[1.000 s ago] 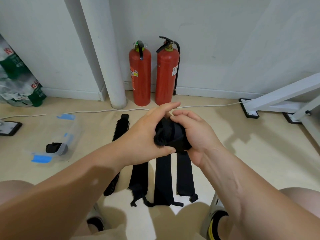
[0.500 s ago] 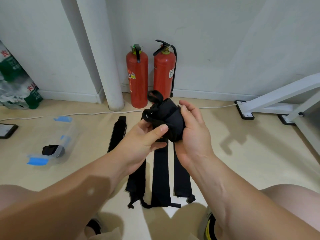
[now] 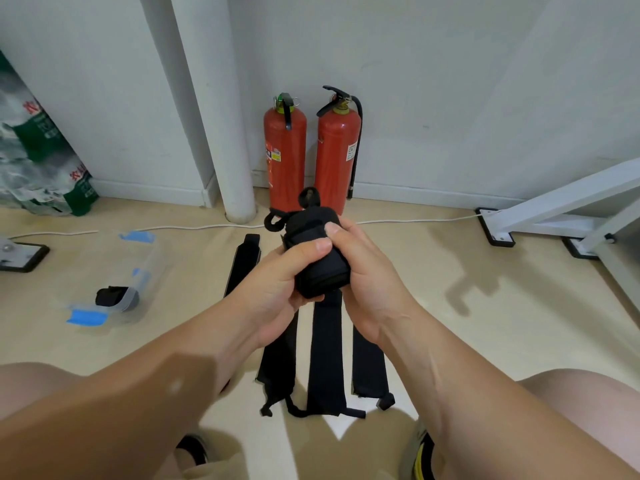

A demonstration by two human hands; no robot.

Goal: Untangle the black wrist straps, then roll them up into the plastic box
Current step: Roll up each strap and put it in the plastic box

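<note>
Since half a second ago the right hand (image 3: 367,275) has gone from lying fairly flat against the rolled strap (image 3: 320,258) to curling its fingers over the far side, and the left hand (image 3: 273,292) has brought its thumb across the top; both now close their grip on the roll, held in the air above the floor (image 3: 467,323) in front of the person's knees. Two thin loop ends (image 3: 308,199) stick up from the far end of the roll, loose; the wound part looks snug but not fastened. Several flat straps (image 3: 325,358) lie side by side on the floor beneath the hands, untangled and not yet rolled; the plastic box (image 3: 145,271) lies well to the left with one finished roll (image 3: 110,296) inside. The webbing looks light, soft and slightly springy, so it will likely unwind if the pressure drops; the safest hold is around the roll's waist, thumb pinning the outer tail, not the loops, which would let the coil slacken. Carrying it to the box probably calls for one hand keeping that squeeze all the way across; two red fire extinguishers (image 3: 284,150) stand against the wall behind.
</note>
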